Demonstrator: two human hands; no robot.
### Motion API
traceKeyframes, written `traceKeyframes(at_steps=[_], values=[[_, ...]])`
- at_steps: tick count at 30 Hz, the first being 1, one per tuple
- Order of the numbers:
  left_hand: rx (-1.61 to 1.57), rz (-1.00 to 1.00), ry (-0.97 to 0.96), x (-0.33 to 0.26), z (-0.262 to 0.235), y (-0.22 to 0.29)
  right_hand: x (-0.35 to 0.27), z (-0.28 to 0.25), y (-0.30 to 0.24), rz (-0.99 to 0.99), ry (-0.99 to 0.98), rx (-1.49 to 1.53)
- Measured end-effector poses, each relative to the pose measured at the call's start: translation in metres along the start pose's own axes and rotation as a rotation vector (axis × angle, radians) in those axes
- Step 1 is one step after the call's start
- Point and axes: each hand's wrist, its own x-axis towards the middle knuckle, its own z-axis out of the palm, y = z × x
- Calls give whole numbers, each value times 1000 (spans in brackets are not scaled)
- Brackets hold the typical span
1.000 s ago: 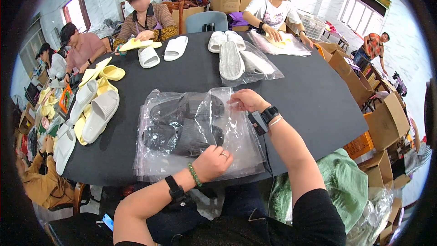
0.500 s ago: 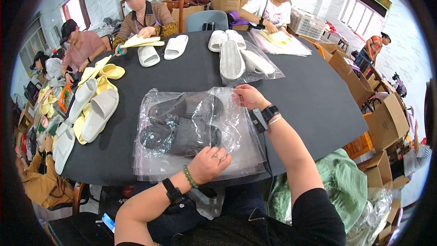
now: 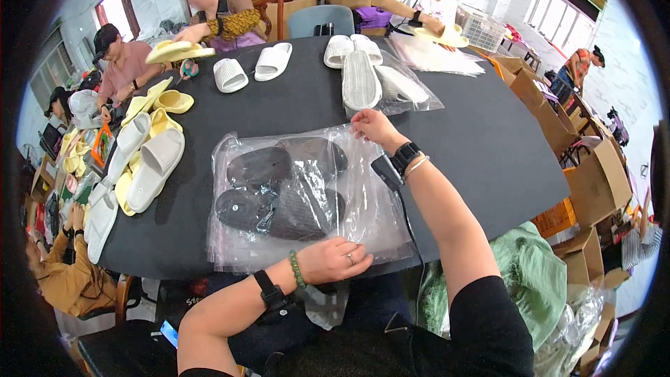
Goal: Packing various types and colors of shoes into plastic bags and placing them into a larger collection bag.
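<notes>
Dark grey foam slippers (image 3: 279, 185) lie inside a clear crinkled plastic bag (image 3: 307, 199) on the black round table (image 3: 481, 139), just ahead of the person. Left hand (image 3: 333, 260) rests flat on the bag's near edge, fingers together. Right hand (image 3: 373, 128) pinches the bag's far corner. White ribbed slippers (image 3: 361, 80) lie beyond; pale yellow and white slippers (image 3: 143, 160) are piled to the left

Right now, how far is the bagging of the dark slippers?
Done: the dark slippers lie inside the clear bag. In hand: left hand presses its near edge, right hand holds the far corner. Left: loose white and yellow slippers lie unbagged beside it.
</notes>
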Motion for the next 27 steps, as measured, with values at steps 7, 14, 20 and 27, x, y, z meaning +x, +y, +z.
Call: traceKeyframes(at_steps=[7, 14, 20, 27], values=[[110, -312, 182, 8, 3, 3, -16, -5, -4, 118, 129, -123], [195, -510, -10, 3, -3, -2, -133, -13, -72, -99, 143, -633], [37, -604, -57, 7, -7, -5, -224, 2, -74, 28, -157, -782], [107, -687, -95, 8, 1, 1, -248, 26, -58, 27, -44, -657]])
